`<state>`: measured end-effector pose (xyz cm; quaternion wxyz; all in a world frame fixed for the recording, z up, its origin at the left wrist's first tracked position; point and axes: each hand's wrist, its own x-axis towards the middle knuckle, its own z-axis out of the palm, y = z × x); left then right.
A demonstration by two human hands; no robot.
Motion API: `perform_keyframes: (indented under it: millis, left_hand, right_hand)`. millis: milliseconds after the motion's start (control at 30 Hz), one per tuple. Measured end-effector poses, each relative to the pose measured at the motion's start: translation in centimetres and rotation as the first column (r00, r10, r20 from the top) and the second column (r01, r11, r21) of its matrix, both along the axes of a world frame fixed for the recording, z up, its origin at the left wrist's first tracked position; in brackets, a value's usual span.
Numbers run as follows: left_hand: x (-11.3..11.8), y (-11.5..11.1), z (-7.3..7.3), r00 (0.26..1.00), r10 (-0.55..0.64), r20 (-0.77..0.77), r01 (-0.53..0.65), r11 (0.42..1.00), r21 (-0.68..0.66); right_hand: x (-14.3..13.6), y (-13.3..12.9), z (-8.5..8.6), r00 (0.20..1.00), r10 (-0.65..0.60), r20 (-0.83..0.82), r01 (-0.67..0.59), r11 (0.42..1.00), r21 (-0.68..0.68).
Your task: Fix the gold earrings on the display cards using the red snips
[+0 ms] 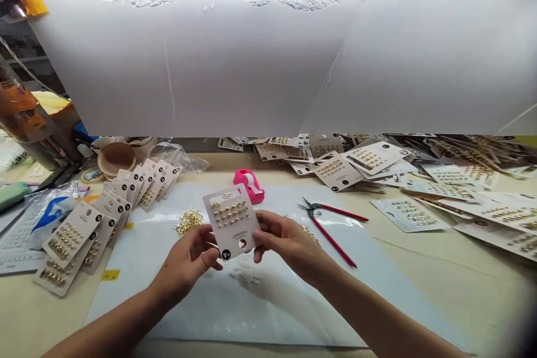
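Both left hand and right hand are holding one earring card above the pale work mat, fingers pinching its opposite side edges. Someone is apparently checking its gold studs; the next move is probably calling for a steady edge grip.

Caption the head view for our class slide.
Right hand holds a white rectangular card of small gold pieces, left hand at its edge; red-handled metal pliers lie nearby.
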<state>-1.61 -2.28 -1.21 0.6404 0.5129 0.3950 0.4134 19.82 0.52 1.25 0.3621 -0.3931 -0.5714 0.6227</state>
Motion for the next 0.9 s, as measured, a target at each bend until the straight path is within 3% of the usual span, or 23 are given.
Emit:
perform_keyframes:
  millis: [100,233,333,433,533,633,700,767,833,900]
  left_hand:
    - [0.1,0.4,0.3,0.99,0.13,0.057,-0.132,0.991,0.018]
    - [-0.4,1.0,0.4,0.938,0.344,0.05,-0.342,0.938,-0.05]
    - [-0.6,1.2,0.4,0.965,0.262,0.021,-0.257,0.959,-0.121]
    - [-0.6,1.1,0.4,0.977,0.212,0.006,-0.21,0.974,-0.087]
    - [-0.7,1.2,0.6,0.958,0.286,-0.032,-0.286,0.958,0.018]
    - [-0.7,1.2,0.8,0.989,0.111,-0.1,-0.114,0.993,-0.034]
    - [-0.5,1.1,0.8,0.994,-0.057,-0.092,0.044,0.989,-0.138]
    - [-0.4,1.1,0.8,0.995,-0.096,-0.035,0.086,0.974,-0.21]
    - [-0.5,1.2,0.7,0.999,-0.009,0.035,0.018,0.963,-0.269]
    - [-0.7,1.4,0.6,0.986,0.135,0.1,-0.092,0.932,-0.35]
  right_hand:
    - [-1.0,0.3,-0.2,0.998,0.048,0.032,-0.048,0.999,0.009]
    - [-1.1,1.4,0.1,0.974,0.077,0.212,-0.091,0.994,0.058]
    - [-1.1,2.1,0.6,0.932,0.02,0.361,-0.07,0.99,0.125]
    - [-1.2,2.8,1.4,0.899,-0.037,0.436,-0.084,0.963,0.255]
    - [-1.7,3.4,2.4,0.861,0.113,0.495,-0.275,0.924,0.267]
    - [-2.5,3.6,3.1,0.831,0.26,0.491,-0.379,0.911,0.16]
    - [-2.8,3.9,3.0,0.884,0.281,0.373,-0.337,0.937,0.092]
    - [-2.5,4.5,2.5,0.948,0.217,0.232,-0.236,0.97,0.057]
    - [-1.6,5.4,1.6,0.972,0.055,0.226,-0.079,0.992,0.098]
    - [-0.4,6.2,0.5,0.918,-0.134,0.374,0.052,0.973,0.223]
